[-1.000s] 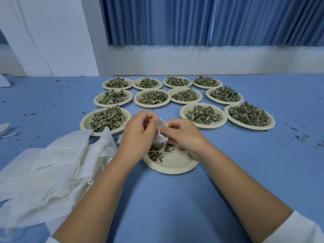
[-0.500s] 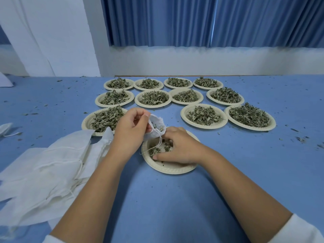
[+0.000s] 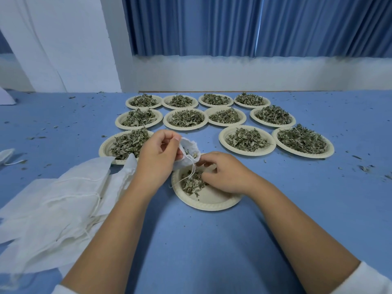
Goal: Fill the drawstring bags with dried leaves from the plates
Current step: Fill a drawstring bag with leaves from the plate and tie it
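Observation:
My left hand (image 3: 158, 158) pinches the rim of a small white drawstring bag (image 3: 188, 152), holding its mouth open above the nearest paper plate (image 3: 209, 201). Dried leaves show inside the bag, and its string hangs down onto the plate. My right hand (image 3: 224, 172) rests in that plate with curled fingers gathering the few dried leaves (image 3: 192, 184) left there. Whether the fingers hold leaves is hidden. Several more plates heaped with leaves, such as the plate on the left (image 3: 106, 148), stand in rows behind.
A pile of empty white drawstring bags (image 3: 53, 200) lies on the blue table at my left. Another white bag (image 3: 6, 154) lies at the far left edge. Leaf crumbs (image 3: 364, 167) are scattered over the table. A wall and blue curtains stand behind.
My right hand left the bag's mouth and dropped into the near plate, then drew its fingers together over the leaves. My left hand lifted the bag slightly up and left.

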The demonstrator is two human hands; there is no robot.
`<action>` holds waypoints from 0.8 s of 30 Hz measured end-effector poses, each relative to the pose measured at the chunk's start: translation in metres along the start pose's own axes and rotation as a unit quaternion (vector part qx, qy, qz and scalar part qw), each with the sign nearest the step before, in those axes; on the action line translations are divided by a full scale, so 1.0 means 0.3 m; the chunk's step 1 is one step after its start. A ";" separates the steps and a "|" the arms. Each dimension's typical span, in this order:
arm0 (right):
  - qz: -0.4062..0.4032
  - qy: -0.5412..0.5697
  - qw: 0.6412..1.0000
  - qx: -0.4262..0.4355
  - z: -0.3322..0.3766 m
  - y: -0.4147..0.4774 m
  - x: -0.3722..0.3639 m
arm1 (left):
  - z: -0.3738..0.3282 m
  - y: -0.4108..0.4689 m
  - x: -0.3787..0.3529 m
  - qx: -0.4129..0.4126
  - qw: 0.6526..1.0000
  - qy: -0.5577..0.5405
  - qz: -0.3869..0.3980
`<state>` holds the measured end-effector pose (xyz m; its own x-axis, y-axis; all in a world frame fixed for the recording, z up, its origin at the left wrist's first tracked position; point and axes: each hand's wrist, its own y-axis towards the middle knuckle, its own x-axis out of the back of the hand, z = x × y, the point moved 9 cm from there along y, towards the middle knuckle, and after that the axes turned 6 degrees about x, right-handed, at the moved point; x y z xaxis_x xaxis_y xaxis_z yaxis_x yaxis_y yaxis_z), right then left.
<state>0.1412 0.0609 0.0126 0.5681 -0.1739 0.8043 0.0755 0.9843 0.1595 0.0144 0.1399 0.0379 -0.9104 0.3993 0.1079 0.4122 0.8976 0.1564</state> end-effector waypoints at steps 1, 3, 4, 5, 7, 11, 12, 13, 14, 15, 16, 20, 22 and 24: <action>0.018 -0.011 1.000 0.013 0.001 -0.002 -0.007 | -0.001 -0.001 0.000 -0.001 1.000 0.002 -0.001; 0.061 -0.021 0.997 0.037 0.017 -0.011 -0.039 | 0.000 -0.004 -0.002 -0.001 1.000 -0.002 0.000; 0.074 -0.032 0.996 0.039 0.020 -0.014 -0.059 | 0.001 -0.004 -0.004 0.001 1.000 -0.005 0.002; 0.077 -0.043 0.995 0.038 0.020 -0.013 -0.076 | 0.003 -0.004 -0.006 0.004 1.000 -0.009 0.003; 0.059 -0.049 0.996 0.042 0.027 -0.004 -0.094 | 0.005 -0.004 -0.009 0.009 1.000 -0.015 0.005; 0.028 -0.025 0.996 0.082 0.068 0.010 -0.092 | 0.001 -0.007 -0.009 0.004 1.000 -0.014 0.004; 0.025 -0.020 0.995 0.090 0.073 0.010 -0.091 | 0.000 -0.007 -0.011 0.004 1.000 -0.012 0.005; 0.023 -0.019 0.995 0.097 0.077 0.011 -0.091 | 0.001 -0.007 -0.013 0.006 1.000 -0.013 0.006; 0.020 -0.020 0.994 0.103 0.082 0.011 -0.091 | 0.002 -0.007 -0.014 0.007 1.000 -0.015 0.008; 0.018 -0.021 0.994 0.106 0.087 0.011 -0.091 | 0.003 -0.007 -0.015 0.008 1.000 -0.016 0.008; 0.017 -0.022 0.994 0.107 0.088 0.011 -0.091 | 0.003 -0.007 -0.016 0.008 1.000 -0.017 0.008; 0.013 -0.007 0.993 0.117 0.090 0.007 -0.091 | 0.008 -0.008 -0.016 0.008 1.000 -0.019 0.011; 0.017 0.003 0.995 0.099 0.070 0.006 -0.084 | 0.011 -0.006 -0.015 0.007 1.000 -0.019 0.010; 0.023 -0.005 0.998 0.067 0.035 0.006 -0.070 | 0.007 -0.004 -0.011 -0.004 1.000 -0.002 0.005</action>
<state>0.1208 0.0662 0.0021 0.5607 -0.1304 0.8177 -0.0599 0.9786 0.1971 0.0167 0.1379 0.0352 -0.9065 0.4087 0.1059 0.4213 0.8921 0.1635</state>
